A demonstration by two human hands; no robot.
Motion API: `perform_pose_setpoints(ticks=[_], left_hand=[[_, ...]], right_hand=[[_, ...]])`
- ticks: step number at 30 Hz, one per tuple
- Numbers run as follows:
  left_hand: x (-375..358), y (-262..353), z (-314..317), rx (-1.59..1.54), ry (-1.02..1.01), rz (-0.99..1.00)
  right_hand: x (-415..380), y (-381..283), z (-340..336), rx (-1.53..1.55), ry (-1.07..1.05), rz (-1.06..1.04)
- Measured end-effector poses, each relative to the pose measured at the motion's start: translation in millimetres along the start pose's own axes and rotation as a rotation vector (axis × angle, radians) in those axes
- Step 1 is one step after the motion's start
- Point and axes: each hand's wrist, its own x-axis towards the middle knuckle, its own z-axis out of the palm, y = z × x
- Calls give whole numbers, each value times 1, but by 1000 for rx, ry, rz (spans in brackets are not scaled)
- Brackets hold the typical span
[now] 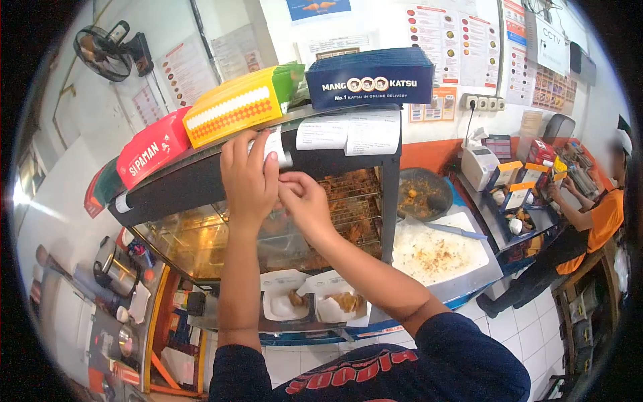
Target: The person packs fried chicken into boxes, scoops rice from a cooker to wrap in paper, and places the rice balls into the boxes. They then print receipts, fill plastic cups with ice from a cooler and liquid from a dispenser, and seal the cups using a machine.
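Observation:
My left hand (pixel 249 177) is raised to the top front edge of a glass-fronted food warmer (pixel 167 191), its fingers closed on a small white paper slip (pixel 274 149). Just to the right and slightly lower, my right hand (pixel 305 204) is pinched, thumb against fingers; what it holds, if anything, is hidden. Two printed receipts (pixel 348 134) hang side by side on the warmer's dark upper edge. Fried food (pixel 355 208) lies on racks behind the glass. Below my forearms stand two open paper boxes (pixel 284 315) with food and white wrapped portions inside.
Stacked flat cartons, red (pixel 153 149), yellow (pixel 234 107) and navy (pixel 370 77), line the warmer's top. At right are a dark bowl (pixel 423 194) and a white tray (pixel 442 258) with crumbs. A co-worker in orange (pixel 596 224) stands at a counter with packed boxes (pixel 519 194).

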Motion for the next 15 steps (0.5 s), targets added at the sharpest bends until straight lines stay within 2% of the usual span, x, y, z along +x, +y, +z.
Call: perform_pose_setpoints(ticks=[3, 7, 9, 11, 13, 15], left_hand=[[1, 1, 6, -44, 10, 18], [-4, -6, 13, -70, 33, 9], [-7, -2, 15, -70, 77, -53], [-7, -2, 19, -69, 88, -72], [-9, -6, 21, -70, 94, -84], [-11, -14, 19, -29, 27, -49]], right_hand=[[-36, 36, -33, 12, 43, -23], [-121, 90, -106, -237, -18, 319], [-167, 106, -151, -474, -121, 607], [-221, 127, -190, -496, -166, 597], [-273, 169, -245, -651, -258, 738], [-291, 166, -270, -615, -324, 1012]])
